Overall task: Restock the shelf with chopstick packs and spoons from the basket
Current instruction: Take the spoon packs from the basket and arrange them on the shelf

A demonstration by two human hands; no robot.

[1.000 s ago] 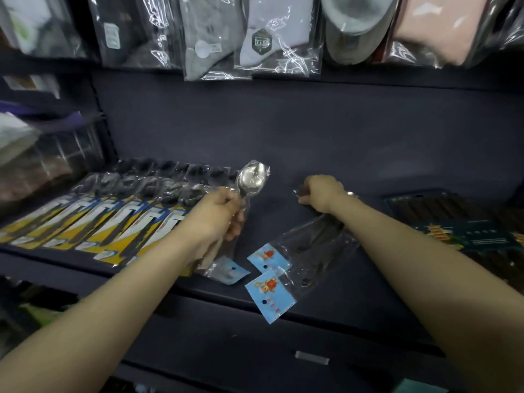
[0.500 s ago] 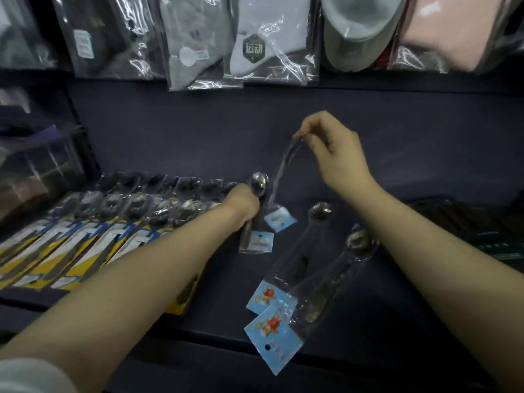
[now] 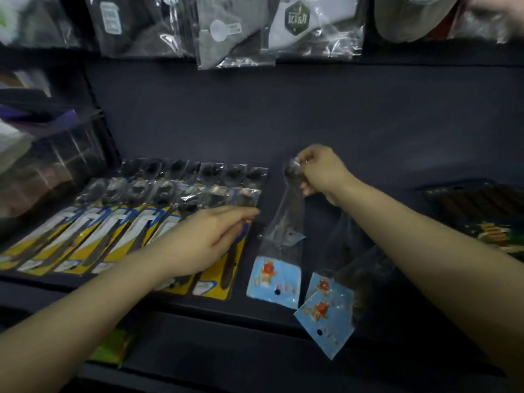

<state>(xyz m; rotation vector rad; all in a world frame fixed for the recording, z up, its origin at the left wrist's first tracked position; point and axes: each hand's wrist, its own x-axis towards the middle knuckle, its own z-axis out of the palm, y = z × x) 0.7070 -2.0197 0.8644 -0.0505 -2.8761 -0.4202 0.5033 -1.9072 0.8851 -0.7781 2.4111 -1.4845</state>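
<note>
Since half a second ago, the right hand [image 3: 320, 171] has been lowered from up against the back wall to the shelf [image 3: 397, 251], and the spoon pack [image 3: 280, 239] it carries has been brought down so its blue card end now rests near the front edge. The left hand [image 3: 209, 242] has been moved off the spoon it was holding and is laid, fingers loosely extended, over the yellow row [image 3: 122, 231] of packed spoons; whether anything is pinched under it cannot be told.

The right hand is closed in a pinch on the bowl end of the spoon pack, at the top of its clear sleeve. The pack is judged light, with a stiff metal spoon inside a thin, slippery, crinkly film that can slide or twist between the fingers. A firmer hold is likely got by gripping through the film onto the spoon itself, at the bowl or handle, not the loose plastic or card.

Two more packs [image 3: 326, 310] with blue cards lie just right of it, their cards overhanging the shelf's front edge, so a nudge could tip them off. Open dark shelf is seen between the yellow row and these packs, and more behind toward the wall. Dark chopstick packs [image 3: 482, 211] lie far right. Bagged socks [image 3: 235, 32] hang above, well clear of the hands.
</note>
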